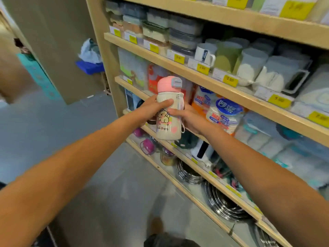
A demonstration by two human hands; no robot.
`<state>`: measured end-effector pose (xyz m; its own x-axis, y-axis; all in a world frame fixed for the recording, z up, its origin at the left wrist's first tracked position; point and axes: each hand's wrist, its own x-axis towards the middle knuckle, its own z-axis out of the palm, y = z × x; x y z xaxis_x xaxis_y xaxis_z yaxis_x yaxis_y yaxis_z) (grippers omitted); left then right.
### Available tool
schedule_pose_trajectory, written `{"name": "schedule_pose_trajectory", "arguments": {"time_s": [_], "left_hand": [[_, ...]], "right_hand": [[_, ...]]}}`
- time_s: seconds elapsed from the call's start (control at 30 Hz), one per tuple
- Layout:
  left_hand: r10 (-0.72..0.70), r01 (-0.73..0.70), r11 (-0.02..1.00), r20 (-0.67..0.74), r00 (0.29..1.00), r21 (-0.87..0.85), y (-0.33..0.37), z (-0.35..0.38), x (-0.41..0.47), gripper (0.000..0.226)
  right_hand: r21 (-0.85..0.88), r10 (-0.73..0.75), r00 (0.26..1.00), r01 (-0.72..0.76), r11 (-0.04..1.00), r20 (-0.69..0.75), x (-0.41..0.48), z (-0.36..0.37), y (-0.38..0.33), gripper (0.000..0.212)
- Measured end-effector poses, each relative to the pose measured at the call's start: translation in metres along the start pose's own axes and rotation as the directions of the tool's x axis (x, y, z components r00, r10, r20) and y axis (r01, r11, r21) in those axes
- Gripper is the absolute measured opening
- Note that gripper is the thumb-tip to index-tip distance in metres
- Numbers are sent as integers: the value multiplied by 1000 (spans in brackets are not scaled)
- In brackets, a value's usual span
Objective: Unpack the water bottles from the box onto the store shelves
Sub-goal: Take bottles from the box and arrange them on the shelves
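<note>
— Where is the water bottle [168, 122]?

— In the middle of the frame, held upright in the air in front of the wooden shelves [195, 76], not resting on any board. It is cream, with a cartoon puppy printed on the front and a pink lid [168, 84] on top.

— Who has it?

— Both hands. The left hand [151, 109] reaches in from the lower left and grasps the upper body, fingers curled round its left side and thumb laid across the front. The right hand [189, 119] reaches in from the lower right and grasps the other flank, its thumb on the front just below the left one.

— Anything hanging off it?

— A thin pale cord [182, 124] runs down its right side, beside the right palm.

— And behind?

— Right of the bottle are wrapped stacks of paper plates [225, 115]. In the upper right, mugs [206, 54] sit above yellow price tags [230, 80]. Toward the bottom right are shiny steel pans [188, 172]. Grey floor [53, 125] fills the left.
</note>
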<state>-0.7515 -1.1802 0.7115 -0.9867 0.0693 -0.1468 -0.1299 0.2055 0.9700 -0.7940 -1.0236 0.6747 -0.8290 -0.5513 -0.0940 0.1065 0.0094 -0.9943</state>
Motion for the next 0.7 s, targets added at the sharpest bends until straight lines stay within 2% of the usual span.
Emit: {"name": "schedule_pose_trajectory", "arguments": {"time_s": [0.07, 0.13, 0.23, 0.37, 0.6, 0.7], "left_hand": [[0, 1, 1000, -37, 999, 26, 6, -34, 17, 24], [9, -7, 999, -55, 998, 35, 15, -73, 35, 21], [40, -37, 999, -83, 996, 34, 30, -125, 61, 14], [112, -111, 994, -79, 991, 17, 50, -181, 92, 17], [262, -264, 963, 41, 964, 58, 94, -297, 162, 10], [322, -331, 942, 117, 939, 63, 116, -334, 184, 10]], "right_hand": [[-22, -24, 999, 25, 999, 43, 37, 14, -14, 47], [-24, -50, 997, 52, 998, 67, 77, 28, -30, 49], [-48, -93, 992, 97, 994, 87, 131, 48, -58, 37], [-109, -144, 985, 154, 982, 99, 189, 67, -93, 32], [-168, -241, 964, 221, 961, -111, 289, 114, -155, 46], [-225, -286, 940, 242, 944, -188, 312, 131, -183, 39]]}}
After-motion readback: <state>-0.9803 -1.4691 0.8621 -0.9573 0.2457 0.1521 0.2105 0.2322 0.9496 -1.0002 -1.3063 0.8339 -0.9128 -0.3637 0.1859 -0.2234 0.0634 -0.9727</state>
